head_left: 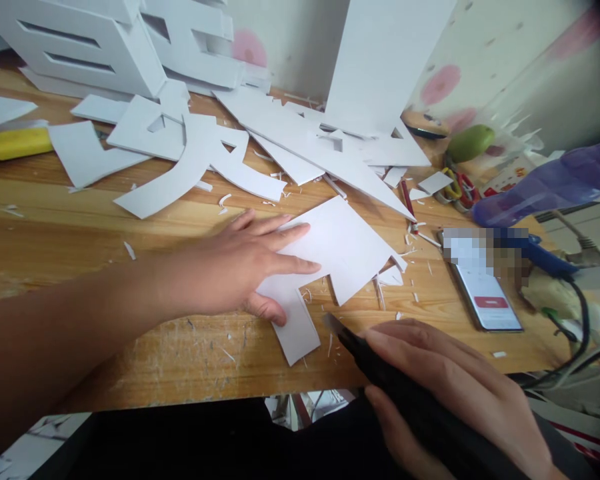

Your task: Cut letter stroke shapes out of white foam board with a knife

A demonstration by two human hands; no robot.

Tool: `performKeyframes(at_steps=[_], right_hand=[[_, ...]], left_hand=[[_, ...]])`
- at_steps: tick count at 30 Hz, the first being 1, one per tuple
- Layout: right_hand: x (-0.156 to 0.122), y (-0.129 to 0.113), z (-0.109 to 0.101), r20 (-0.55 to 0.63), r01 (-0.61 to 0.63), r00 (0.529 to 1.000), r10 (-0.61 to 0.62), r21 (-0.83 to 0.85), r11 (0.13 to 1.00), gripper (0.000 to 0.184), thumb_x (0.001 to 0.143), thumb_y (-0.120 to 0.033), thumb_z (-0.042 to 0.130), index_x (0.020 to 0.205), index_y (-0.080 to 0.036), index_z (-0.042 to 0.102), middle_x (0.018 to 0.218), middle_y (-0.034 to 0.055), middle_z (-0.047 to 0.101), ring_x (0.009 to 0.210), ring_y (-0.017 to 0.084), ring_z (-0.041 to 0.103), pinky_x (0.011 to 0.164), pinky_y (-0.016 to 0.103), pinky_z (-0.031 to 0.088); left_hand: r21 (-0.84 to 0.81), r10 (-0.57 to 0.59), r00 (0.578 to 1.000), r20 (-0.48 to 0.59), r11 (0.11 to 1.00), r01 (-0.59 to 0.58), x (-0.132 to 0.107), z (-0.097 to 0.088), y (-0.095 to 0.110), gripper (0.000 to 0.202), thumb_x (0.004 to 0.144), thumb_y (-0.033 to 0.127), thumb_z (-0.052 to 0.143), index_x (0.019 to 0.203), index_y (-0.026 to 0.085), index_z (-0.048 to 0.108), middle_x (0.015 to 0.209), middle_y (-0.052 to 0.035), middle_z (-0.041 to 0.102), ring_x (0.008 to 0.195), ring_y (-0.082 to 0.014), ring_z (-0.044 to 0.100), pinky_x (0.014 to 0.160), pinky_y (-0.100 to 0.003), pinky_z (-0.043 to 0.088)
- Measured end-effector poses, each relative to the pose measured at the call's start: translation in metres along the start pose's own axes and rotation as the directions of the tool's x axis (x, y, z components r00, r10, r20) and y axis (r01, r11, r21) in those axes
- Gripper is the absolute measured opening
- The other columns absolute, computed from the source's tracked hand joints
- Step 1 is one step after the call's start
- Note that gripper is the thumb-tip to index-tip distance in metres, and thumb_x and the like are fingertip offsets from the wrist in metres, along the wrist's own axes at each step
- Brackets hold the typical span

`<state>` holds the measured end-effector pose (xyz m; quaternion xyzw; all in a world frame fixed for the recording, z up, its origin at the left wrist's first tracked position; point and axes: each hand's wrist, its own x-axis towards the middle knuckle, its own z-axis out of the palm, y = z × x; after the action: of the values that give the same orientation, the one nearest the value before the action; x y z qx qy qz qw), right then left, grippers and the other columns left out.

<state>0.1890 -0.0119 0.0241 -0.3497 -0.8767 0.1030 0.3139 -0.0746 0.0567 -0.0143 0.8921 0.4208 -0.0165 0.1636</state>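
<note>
A white foam board piece (347,243) with notched, angular edges lies flat on the wooden table (190,360). My left hand (260,263) rests on its left side with the fingers spread, thumb near the lower arm of the piece. In my right hand (450,380) is a black craft knife (380,367), gripped like a pen. Its blade tip points up and left, just off the board's lower notch; whether it touches the table I cannot tell. Thin white offcuts are scattered around the piece.
Cut white board pieces (165,167) lie behind, with standing white shapes (90,53) at the back left. To the right are a phone (485,287), scissors (463,190), a red pencil (409,207), a green fruit (471,143), a purple bottle (545,183) and cables (585,327).
</note>
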Motion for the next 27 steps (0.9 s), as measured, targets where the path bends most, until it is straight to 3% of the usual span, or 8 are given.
performKeyframes(at_steps=[5,13,27], right_hand=[[0.01,0.006,0.017,0.047,0.001,0.999,-0.006,0.111,0.994,0.031,0.076,-0.01,0.065,0.107,-0.011,0.064,0.09,0.009,0.073,0.079,0.016,0.071,0.07,0.021,0.06],[0.014,0.01,0.028,0.099,-0.003,0.995,-0.011,0.145,0.989,0.035,0.079,-0.01,0.067,0.113,-0.01,0.062,0.099,0.0095,0.071,0.09,0.015,0.069,0.079,0.022,0.058],[0.022,0.007,0.032,0.086,0.019,0.996,-0.031,0.135,0.991,0.029,0.077,-0.008,0.066,0.107,-0.009,0.064,0.089,0.0101,0.071,0.079,0.015,0.068,0.069,0.023,0.058]], left_hand=[[-0.018,-0.007,1.0,-0.002,1.0,0.007,0.0,-0.001,0.001,0.075,0.07,0.062,0.072,0.137,0.053,0.041,0.163,-0.0001,0.011,0.146,-0.0396,0.014,0.111,-0.062,0.01],[-0.025,0.013,1.0,-0.019,1.0,-0.013,0.0,-0.005,0.005,0.073,0.07,0.061,0.073,0.137,0.049,0.045,0.162,-0.0071,0.018,0.146,-0.0383,0.016,0.109,-0.064,0.015],[-0.024,0.006,1.0,-0.016,1.0,-0.006,0.002,-0.002,0.003,0.076,0.068,0.064,0.073,0.137,0.051,0.044,0.162,-0.0045,0.016,0.146,-0.0392,0.015,0.109,-0.064,0.014]])
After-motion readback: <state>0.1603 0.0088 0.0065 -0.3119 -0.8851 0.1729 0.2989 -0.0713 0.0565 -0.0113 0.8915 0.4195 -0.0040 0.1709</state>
